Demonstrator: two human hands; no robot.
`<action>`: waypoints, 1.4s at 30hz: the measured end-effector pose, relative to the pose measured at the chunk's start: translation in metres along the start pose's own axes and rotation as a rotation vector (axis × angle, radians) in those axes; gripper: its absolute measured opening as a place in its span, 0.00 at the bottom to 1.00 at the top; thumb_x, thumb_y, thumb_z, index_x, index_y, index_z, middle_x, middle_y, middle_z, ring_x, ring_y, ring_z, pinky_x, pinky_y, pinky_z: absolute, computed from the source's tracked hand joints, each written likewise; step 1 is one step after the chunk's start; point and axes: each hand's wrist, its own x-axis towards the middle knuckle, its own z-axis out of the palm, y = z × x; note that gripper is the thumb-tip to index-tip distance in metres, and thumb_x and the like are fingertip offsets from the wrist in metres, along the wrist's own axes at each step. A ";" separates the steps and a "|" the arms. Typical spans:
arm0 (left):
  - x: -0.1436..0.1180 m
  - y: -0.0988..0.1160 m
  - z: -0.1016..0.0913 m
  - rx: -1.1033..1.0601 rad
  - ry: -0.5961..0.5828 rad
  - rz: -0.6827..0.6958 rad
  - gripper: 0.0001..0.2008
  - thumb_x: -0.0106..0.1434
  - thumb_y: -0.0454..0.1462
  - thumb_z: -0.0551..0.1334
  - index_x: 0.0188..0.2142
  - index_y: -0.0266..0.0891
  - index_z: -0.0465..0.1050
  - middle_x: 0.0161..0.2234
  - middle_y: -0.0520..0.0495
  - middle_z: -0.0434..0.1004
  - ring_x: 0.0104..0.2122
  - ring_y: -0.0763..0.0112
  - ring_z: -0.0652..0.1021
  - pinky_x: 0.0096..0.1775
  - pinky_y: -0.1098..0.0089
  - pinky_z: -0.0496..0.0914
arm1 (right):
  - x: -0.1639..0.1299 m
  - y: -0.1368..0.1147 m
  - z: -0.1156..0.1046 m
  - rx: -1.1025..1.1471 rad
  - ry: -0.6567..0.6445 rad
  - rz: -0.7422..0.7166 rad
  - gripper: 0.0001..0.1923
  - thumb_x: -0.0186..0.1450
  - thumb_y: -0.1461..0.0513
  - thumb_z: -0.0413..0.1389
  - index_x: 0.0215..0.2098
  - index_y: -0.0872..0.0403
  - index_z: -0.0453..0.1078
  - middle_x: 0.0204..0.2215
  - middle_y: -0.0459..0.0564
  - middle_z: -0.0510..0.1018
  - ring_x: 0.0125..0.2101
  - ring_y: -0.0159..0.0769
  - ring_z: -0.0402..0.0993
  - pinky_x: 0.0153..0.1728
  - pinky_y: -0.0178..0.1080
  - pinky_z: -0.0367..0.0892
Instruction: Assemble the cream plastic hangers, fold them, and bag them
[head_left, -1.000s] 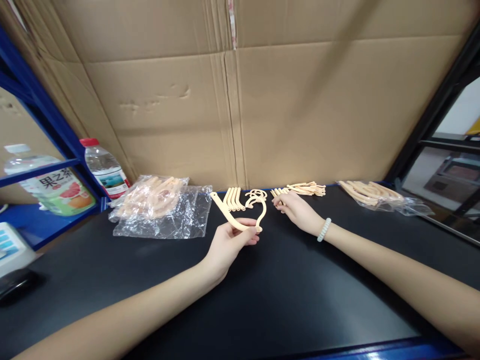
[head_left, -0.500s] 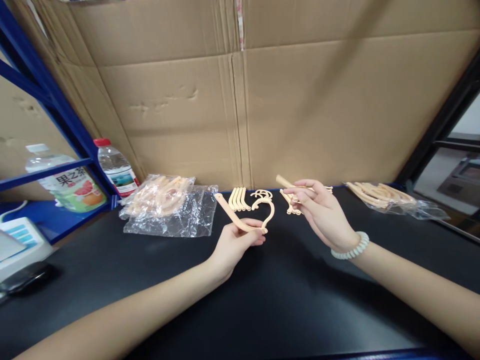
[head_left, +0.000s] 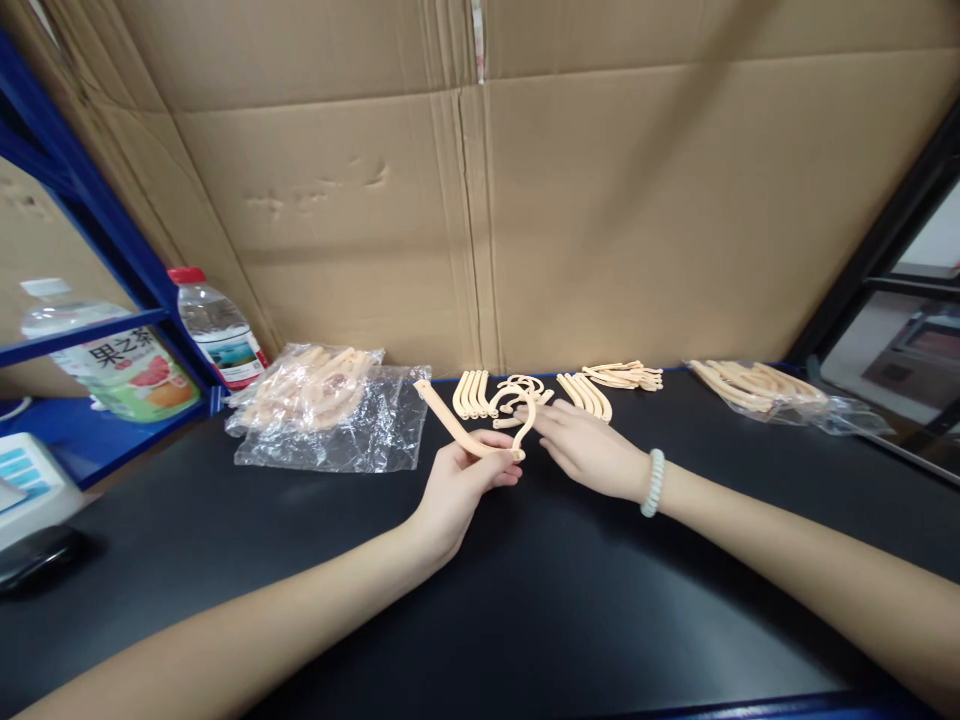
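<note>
One pale, bent bar (head_left: 447,418) with a curved hook (head_left: 529,421) meeting its lower end is held above a black counter (head_left: 525,610), near the middle of the view. The left hand (head_left: 463,487) pinches it where bar and hook meet, thumb uppermost. The right hand (head_left: 598,450) reaches in beside it, fingers stretched toward a cluster of loose curved pieces (head_left: 517,380); whether it grips any is unclear. The step in hand appears to be steadying the joined pair while reaching for another part; the next move calls for a firm left pinch and a careful right-hand grip among small, overlapping shapes. A neat row of bars (head_left: 472,396) lies left of that cluster, another row (head_left: 587,396) right of it. Farther out sit a clear bag (head_left: 307,390) on the left and a second bag (head_left: 754,386) on the right.
</note>
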 end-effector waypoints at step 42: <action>0.001 0.002 -0.004 0.059 -0.172 -0.013 0.11 0.49 0.36 0.74 0.30 0.35 0.76 0.28 0.50 0.77 0.28 0.74 0.76 0.33 0.72 0.70 | -0.011 -0.027 -0.018 1.510 0.165 0.694 0.19 0.54 0.62 0.67 0.40 0.52 0.65 0.34 0.47 0.81 0.36 0.33 0.78 0.41 0.38 0.73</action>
